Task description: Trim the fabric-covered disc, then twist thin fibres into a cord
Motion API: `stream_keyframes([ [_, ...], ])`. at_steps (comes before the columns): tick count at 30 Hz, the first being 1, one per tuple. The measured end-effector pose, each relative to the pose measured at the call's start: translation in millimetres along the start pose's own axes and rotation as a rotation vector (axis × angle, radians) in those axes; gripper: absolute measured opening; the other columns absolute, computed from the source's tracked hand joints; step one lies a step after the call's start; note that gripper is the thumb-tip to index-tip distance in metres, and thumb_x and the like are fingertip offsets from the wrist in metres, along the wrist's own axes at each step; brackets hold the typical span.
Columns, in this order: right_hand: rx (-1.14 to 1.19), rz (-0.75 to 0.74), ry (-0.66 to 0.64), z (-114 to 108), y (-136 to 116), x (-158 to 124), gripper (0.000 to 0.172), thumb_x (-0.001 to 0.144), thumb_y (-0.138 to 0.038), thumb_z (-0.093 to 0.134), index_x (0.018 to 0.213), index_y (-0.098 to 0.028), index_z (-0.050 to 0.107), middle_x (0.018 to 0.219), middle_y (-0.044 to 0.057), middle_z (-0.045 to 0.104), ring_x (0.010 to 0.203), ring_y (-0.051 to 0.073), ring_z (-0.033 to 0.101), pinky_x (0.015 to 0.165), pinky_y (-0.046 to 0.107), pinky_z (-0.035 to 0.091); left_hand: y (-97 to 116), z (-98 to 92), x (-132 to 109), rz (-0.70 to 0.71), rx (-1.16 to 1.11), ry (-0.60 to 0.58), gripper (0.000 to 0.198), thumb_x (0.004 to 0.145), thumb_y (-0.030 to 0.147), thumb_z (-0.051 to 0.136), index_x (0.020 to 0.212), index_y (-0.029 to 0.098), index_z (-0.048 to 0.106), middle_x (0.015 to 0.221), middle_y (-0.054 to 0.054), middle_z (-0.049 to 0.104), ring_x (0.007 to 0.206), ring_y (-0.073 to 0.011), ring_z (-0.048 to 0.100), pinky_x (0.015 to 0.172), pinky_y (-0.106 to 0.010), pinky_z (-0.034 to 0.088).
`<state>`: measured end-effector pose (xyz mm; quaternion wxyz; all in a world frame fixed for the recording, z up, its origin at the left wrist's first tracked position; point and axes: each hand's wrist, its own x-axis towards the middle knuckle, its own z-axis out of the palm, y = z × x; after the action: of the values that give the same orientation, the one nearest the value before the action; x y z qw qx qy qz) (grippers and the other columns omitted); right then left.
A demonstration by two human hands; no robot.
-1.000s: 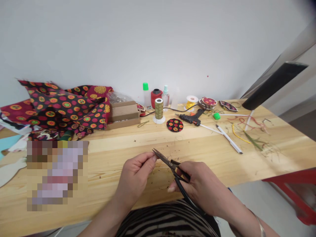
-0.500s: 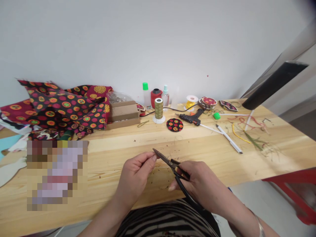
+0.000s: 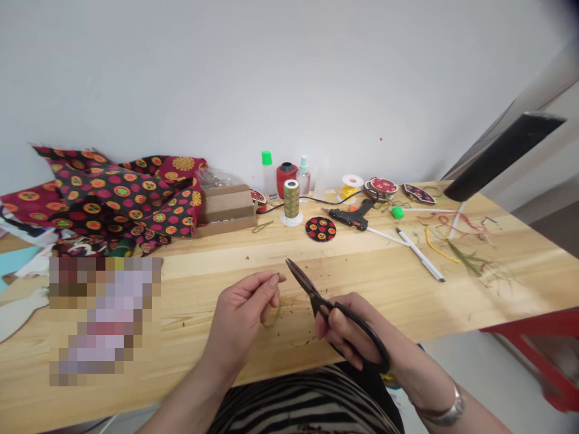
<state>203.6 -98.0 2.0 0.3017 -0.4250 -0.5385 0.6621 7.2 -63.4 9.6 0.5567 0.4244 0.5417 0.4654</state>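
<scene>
Between thumb and forefinger, my left hand [image 3: 246,304] pinches a thin olive-green cord [image 3: 272,319], whose lower end curls down below the fingers. My right hand [image 3: 350,331] grips black-handled scissors [image 3: 312,292] by the loops. Their dark blades are together and point up and left, just right of my left fingertips and apart from them. Beyond the hands lies a round patterned fabric disc [image 3: 321,229], dark with red and orange spots. A spool of olive thread [image 3: 292,200] stands behind it on a white base.
Patterned cloth [image 3: 131,193] is heaped at the left beside a cardboard box [image 3: 228,211]. A black glue gun [image 3: 353,216], a white pen [image 3: 420,256] and loose cords [image 3: 470,259] lie to the right. A black tube [image 3: 502,157] leans at the far right. Dark scraps dot the wood.
The scissors have moved away from my left fingertips and turned, with their blades now together. My left hand has shifted slightly left, and the cord's hanging end now shows.
</scene>
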Motion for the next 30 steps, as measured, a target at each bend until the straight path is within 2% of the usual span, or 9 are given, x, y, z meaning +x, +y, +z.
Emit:
stream_keyframes([
  [2, 0.115, 0.001, -0.042, 1.9, 3.7, 2.3, 0.052, 0.084, -0.061, 0.038, 0.083, -0.012, 0.056, 0.057, -0.006, 0.037, 0.040, 0.003, 0.030, 0.035, 0.015, 0.026, -0.7, 0.2, 1.0, -0.001, -0.028, -0.001, 0.018, 0.073, 0.031, 0.066, 0.079, 0.015, 0.070, 0.057, 0.004, 0.053, 0.043, -0.0036, 0.030, 0.041, -0.019, 0.023],
  [5, 0.271, 0.042, -0.149, 4.0, 2.9, 6.0, 0.058, 0.080, -0.067, 0.037, 0.078, -0.012, 0.055, 0.055, -0.006, 0.035, 0.037, 0.002, 0.028, 0.031, 0.014, 0.025, -1.9, 0.9, 2.1, -0.019, -0.104, -0.034, 0.017, 0.071, 0.030, 0.068, 0.079, 0.015, 0.072, 0.046, 0.007, 0.041, 0.043, -0.0044, 0.028, 0.041, -0.019, 0.022],
  [9, 0.432, 0.094, -0.187, 6.1, -2.0, 9.1, 0.062, 0.073, -0.073, 0.040, 0.076, -0.013, 0.055, 0.052, -0.007, 0.034, 0.036, 0.001, 0.024, 0.029, 0.013, 0.022, -3.4, 1.5, 2.0, -0.075, -0.186, -0.183, 0.016, 0.072, 0.029, 0.068, 0.077, 0.015, 0.072, 0.047, 0.007, 0.041, 0.042, -0.0037, 0.024, 0.041, -0.020, 0.018],
  [14, 0.501, 0.177, -0.223, 8.4, -3.0, 11.2, 0.067, 0.063, -0.080, 0.045, 0.072, -0.013, 0.054, 0.051, -0.007, 0.032, 0.036, 0.001, 0.021, 0.027, 0.012, 0.020, -4.9, 0.5, 0.2, -0.101, -0.168, -0.282, 0.017, 0.073, 0.030, 0.067, 0.076, 0.014, 0.073, 0.043, 0.007, 0.038, 0.042, -0.0042, 0.023, 0.042, -0.021, 0.014],
  [17, 0.456, 0.135, -0.199, 4.3, -0.5, 8.6, 0.067, 0.068, -0.079, 0.039, 0.075, -0.014, 0.055, 0.052, -0.007, 0.032, 0.037, 0.002, 0.022, 0.028, 0.014, 0.021, -5.1, -0.6, 0.6, -0.082, -0.121, -0.268, 0.017, 0.074, 0.030, 0.066, 0.076, 0.015, 0.072, 0.047, 0.005, 0.046, 0.041, -0.0036, 0.024, 0.042, -0.022, 0.014],
  [20, 0.203, 0.040, -0.038, -7.6, -4.7, 2.2, 0.061, 0.077, -0.072, 0.035, 0.080, -0.014, 0.057, 0.053, -0.006, 0.034, 0.039, 0.004, 0.027, 0.033, 0.016, 0.024, -4.8, -1.6, 1.7, -0.061, -0.103, -0.233, 0.016, 0.074, 0.030, 0.065, 0.074, 0.015, 0.072, 0.067, 0.000, 0.060, 0.042, -0.0021, 0.026, 0.042, -0.022, 0.014],
  [23, -0.275, 0.042, 0.206, -25.9, -15.3, -2.4, 0.051, 0.080, -0.063, 0.042, 0.078, -0.015, 0.059, 0.053, -0.004, 0.040, 0.044, 0.008, 0.036, 0.041, 0.019, 0.029, -4.4, -2.7, 2.6, -0.051, -0.108, -0.199, 0.017, 0.074, 0.031, 0.066, 0.073, 0.016, 0.072, 0.076, -0.003, 0.064, 0.041, -0.0012, 0.026, 0.043, -0.022, 0.016],
  [27, -1.027, 0.275, 0.515, -52.7, -19.9, -2.2, 0.040, 0.077, -0.053, 0.050, 0.066, -0.016, 0.059, 0.058, 0.005, 0.058, 0.053, 0.017, 0.050, 0.050, 0.026, 0.031, -5.1, -4.4, 3.8, -0.052, -0.105, -0.180, 0.017, 0.073, 0.031, 0.067, 0.075, 0.016, 0.073, 0.071, -0.002, 0.064, 0.041, -0.0019, 0.027, 0.043, -0.021, 0.017],
  [30, -1.331, 0.440, 0.620, -70.0, -13.5, -4.5, 0.037, 0.080, -0.046, 0.045, 0.069, -0.016, 0.061, 0.066, 0.012, 0.065, 0.060, 0.023, 0.058, 0.052, 0.029, 0.033, -6.5, -4.9, 4.6, -0.049, -0.106, -0.186, 0.018, 0.073, 0.032, 0.066, 0.076, 0.015, 0.072, 0.066, -0.001, 0.062, 0.041, -0.0022, 0.027, 0.043, -0.022, 0.017],
])
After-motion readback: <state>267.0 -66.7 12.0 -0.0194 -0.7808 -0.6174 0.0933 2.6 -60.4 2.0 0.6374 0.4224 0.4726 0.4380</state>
